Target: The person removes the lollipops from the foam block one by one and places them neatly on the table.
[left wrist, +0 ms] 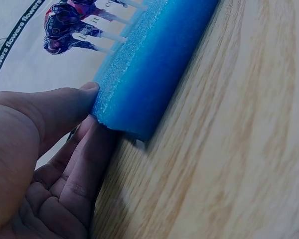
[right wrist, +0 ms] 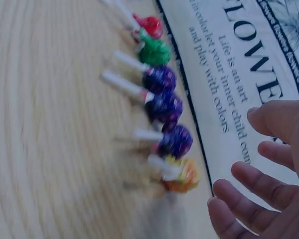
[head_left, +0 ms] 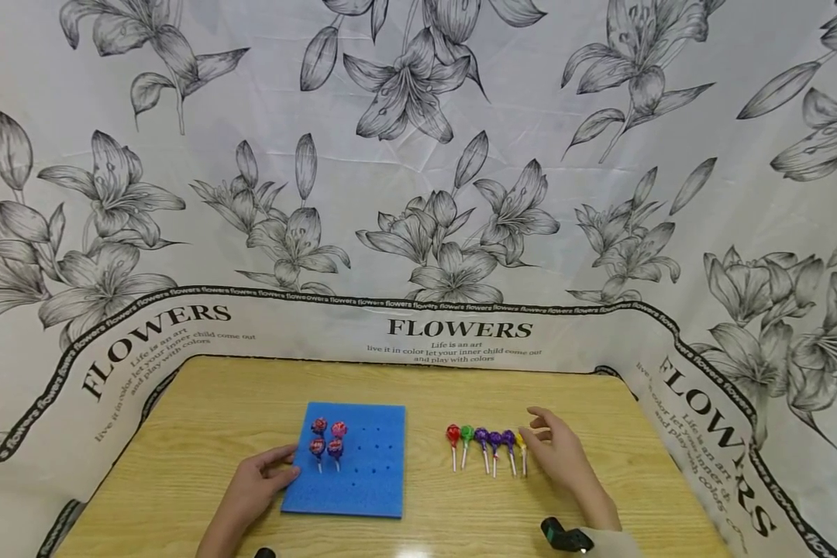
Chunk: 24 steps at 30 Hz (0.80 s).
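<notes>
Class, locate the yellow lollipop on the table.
In the head view, the yellow lollipop lies at the row's right end, beside a purple lollipop and the right hand.

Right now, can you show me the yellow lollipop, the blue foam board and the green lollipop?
yellow lollipop (right wrist: 183, 177), right wrist view, on its wrapped head.
blue foam board (head_left: 377, 480), head view, on its bare front part.
green lollipop (head_left: 466, 433), head view, on its wrapped head.

The right hand (right wrist: 269, 169) hovers with fingers spread and loosely bent, holding nothing. Nearest its fingertips lies the yellow lollipop (right wrist: 182, 175); beyond it run three purple lollipops (right wrist: 164, 105), a green lollipop (right wrist: 153, 51) and a red lollipop (right wrist: 150, 25), farthest away, on the wooden table (right wrist: 50, 149).
</notes>
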### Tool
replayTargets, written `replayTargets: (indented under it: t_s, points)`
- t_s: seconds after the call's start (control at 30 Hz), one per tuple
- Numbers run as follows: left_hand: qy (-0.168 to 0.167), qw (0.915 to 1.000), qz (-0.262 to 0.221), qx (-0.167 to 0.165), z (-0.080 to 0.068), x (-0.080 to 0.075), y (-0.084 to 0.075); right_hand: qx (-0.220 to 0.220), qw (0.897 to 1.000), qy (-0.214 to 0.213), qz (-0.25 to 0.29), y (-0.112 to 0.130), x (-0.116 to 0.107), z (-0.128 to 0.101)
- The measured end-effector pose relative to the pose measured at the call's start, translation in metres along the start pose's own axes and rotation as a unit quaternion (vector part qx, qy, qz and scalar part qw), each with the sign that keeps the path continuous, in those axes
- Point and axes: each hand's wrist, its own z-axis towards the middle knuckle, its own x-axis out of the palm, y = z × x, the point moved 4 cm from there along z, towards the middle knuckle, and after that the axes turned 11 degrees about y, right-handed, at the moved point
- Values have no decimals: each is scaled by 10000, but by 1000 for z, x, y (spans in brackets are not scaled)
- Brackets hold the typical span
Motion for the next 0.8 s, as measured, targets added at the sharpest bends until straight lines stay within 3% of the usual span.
replayTargets:
  t_s: [0.27,0.8]
  points:
    - [18,10000,-44,39,1,1,0,-675,9974,-211,156,44,13,0]
    - [-25,10000,-10,75,-1,1,1,-1870,9810,-9,521,106,56,5]
